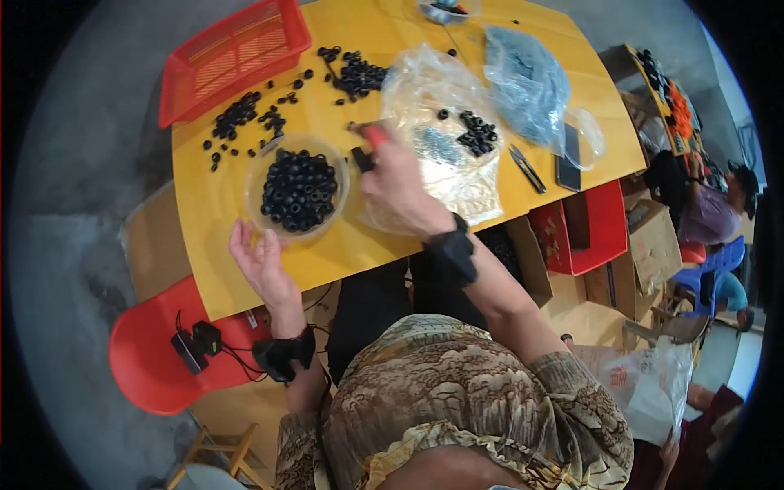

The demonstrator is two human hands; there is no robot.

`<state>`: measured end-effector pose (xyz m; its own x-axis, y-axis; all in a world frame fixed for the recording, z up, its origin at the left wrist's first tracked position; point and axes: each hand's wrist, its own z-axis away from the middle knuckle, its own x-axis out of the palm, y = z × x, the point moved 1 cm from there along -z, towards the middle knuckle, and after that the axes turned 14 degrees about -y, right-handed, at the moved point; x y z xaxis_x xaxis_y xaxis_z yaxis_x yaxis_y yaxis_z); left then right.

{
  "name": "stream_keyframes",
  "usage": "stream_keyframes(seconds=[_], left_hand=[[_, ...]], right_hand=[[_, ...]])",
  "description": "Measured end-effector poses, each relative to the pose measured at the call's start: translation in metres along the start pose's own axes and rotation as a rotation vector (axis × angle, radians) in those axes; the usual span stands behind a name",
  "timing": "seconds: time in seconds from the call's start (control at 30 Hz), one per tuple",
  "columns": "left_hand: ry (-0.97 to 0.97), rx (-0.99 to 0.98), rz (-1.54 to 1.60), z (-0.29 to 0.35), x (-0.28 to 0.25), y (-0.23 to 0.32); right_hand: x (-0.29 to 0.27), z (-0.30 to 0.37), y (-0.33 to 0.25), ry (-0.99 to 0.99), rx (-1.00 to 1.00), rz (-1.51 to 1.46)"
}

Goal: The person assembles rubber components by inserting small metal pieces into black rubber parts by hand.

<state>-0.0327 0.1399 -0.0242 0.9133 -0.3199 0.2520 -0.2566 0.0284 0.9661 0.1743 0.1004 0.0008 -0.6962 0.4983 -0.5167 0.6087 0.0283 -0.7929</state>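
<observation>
My left hand [265, 263] is palm up beside the near rim of a round clear bowl [343, 192], its fingers apart and nothing in them. Small black ring-like parts [298, 189] fill much of the bowl. To the right of the bowl, my right hand [398, 181] is closed round a red-and-black tool [376, 135], smeared by motion, so its exact kind is unclear. Under and beside that hand lies a clear plastic bag [425, 82]. On the bag are a pile of small silvery pieces [437, 144] and a cluster of black parts [478, 135].
Loose black parts [237, 114] lie on the yellow table [216, 269] below a red basket [233, 57]. Tweezers [527, 170], a dark phone [568, 159] and a bluish bag [527, 82] are at the right. A red stool [147, 351] stands lower left; people sit farther right.
</observation>
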Motion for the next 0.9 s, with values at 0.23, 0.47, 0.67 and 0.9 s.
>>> stream_keyframes(seconds=[0.23,0.47,0.67,0.9], left_hand=[[0.150,0.318,-0.249,0.017,-0.002,0.032],[-0.474,-0.145,0.596,0.040,0.046,0.022],[-0.663,-0.447,0.576,0.052,0.084,0.013],[-0.597,-0.339,0.459,0.040,0.083,0.026]], right_hand=[[-0.084,0.043,0.044,0.430,0.070,-1.021],[-0.103,0.067,0.049,0.182,0.385,0.037],[-0.088,0.064,0.059,0.023,0.285,0.533],[-0.088,0.065,0.064,0.063,0.182,0.558]])
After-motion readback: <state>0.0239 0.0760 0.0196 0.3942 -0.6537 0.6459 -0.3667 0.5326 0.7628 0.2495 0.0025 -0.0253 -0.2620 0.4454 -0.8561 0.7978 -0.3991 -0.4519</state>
